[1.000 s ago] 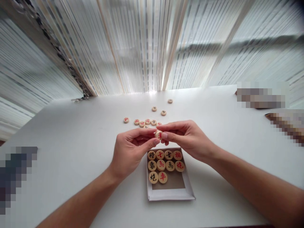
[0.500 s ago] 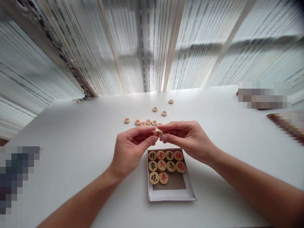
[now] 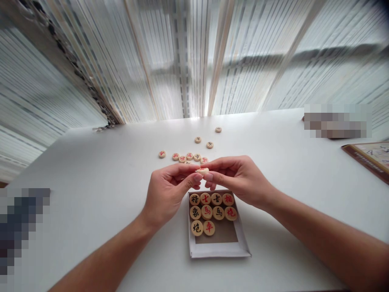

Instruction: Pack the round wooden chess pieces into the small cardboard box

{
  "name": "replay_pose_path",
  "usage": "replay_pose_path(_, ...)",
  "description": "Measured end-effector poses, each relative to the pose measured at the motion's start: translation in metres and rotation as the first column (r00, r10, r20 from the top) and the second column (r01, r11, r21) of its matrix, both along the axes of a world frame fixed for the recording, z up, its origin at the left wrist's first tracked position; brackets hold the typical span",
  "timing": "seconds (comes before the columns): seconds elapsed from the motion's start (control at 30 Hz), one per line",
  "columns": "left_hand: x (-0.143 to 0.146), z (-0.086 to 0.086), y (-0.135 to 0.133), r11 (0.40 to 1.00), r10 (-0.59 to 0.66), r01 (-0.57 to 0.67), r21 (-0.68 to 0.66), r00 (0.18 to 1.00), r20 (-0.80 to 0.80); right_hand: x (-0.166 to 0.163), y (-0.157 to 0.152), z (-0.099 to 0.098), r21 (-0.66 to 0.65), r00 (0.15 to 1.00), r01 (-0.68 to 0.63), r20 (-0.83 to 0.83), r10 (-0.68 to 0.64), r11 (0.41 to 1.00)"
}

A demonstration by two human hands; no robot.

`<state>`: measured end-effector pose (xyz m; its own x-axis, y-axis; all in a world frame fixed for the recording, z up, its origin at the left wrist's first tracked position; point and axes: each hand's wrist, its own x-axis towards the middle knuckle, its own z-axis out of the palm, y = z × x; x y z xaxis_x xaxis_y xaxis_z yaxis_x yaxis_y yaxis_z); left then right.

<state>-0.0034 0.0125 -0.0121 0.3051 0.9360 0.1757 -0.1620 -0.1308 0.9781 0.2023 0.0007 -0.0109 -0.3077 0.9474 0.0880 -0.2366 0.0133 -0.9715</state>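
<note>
Pinching a pale round wooden disc with red marking [image 3: 202, 170] between them, the left hand [image 3: 167, 190] and right hand [image 3: 243, 178] have their fingers narrow on it, near the far edge of a shallow white cardboard box [image 3: 219, 249]. Toward the white surface's [image 3: 121, 170] near edge, the box bears rows of character-marked discs [image 3: 207, 212]; loose wooden discs [image 3: 189, 155] lie nearer its far edge.

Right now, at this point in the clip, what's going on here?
A person's left hand and right hand pinch a small round piece between their fingertips, just beyond the shallow box. In the box, marked pieces show in two rows of four and one row of two. More loose pieces lie on the white table past the hands.
</note>
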Motion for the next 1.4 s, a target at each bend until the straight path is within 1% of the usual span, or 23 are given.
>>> replay_pose_path(0.07,0.0004,-0.0008,-0.0007,1.0,0.0,0.0,0.014,1.0,-0.005,0.0001,0.0003,0.0001,0.005,0.999,0.009,0.043,-0.009,1.0)
replay_pose_path(0.17,0.0007,-0.0012,-0.0026,1.0,-0.009,0.009,0.029,1.0,-0.008,0.0006,0.0007,0.0003,-0.025,0.997,0.005,0.076,-0.003,1.0)
replay_pose_path(0.37,0.0009,-0.0012,-0.0049,0.999,-0.048,0.048,-0.009,0.999,0.016,0.0015,0.0002,0.0008,-0.108,0.996,-0.068,0.05,0.074,0.992)
replay_pose_path(0.53,0.0023,-0.0002,-0.005,0.997,-0.081,0.081,0.004,0.997,0.013,0.0029,-0.0003,-0.0006,-0.151,0.995,-0.069,0.056,0.078,0.986)
replay_pose_path(0.73,0.0026,0.0005,-0.005,0.994,-0.104,0.106,0.04,0.994,-0.041,0.0027,-0.0005,-0.001,-0.152,0.994,-0.072,0.071,0.083,0.986)
replay_pose_path(0.83,0.0021,-0.0012,-0.0062,0.99,-0.113,0.118,0.073,0.991,-0.076,0.0016,-0.0006,-0.0017,-0.178,0.995,-0.066,0.065,0.079,0.982)
replay_pose_path(0.93,0.0016,-0.004,-0.0076,0.987,-0.093,0.11,0.117,0.986,-0.141,0.0008,-0.0006,-0.0028,-0.212,0.996,-0.041,0.064,0.056,0.976)
replay_pose_path(1.03,0.0013,-0.0059,-0.0085,0.98,-0.061,0.095,0.177,0.98,-0.19,0.0008,-0.0012,-0.0027,-0.193,0.994,-0.021,0.097,0.04,0.981)
replay_pose_path(1.2,0.0013,-0.0044,-0.0087,0.967,-0.039,0.096,0.237,0.971,-0.235,0.0002,-0.0032,0.0015,-0.088,0.982,-0.047,0.18,0.062,0.995)
replay_pose_path(1.3,0.0005,-0.0041,-0.0084,0.963,-0.015,0.083,0.257,0.967,-0.254,-0.0009,-0.0039,0.0024,-0.093,0.973,-0.071,0.213,0.089,0.993)
replay_pose_path(1.4,-0.0011,-0.0057,-0.0074,0.949,0.045,0.052,0.309,0.954,-0.298,-0.0019,-0.004,0.0012,-0.12,0.974,-0.103,0.191,0.125,0.987)
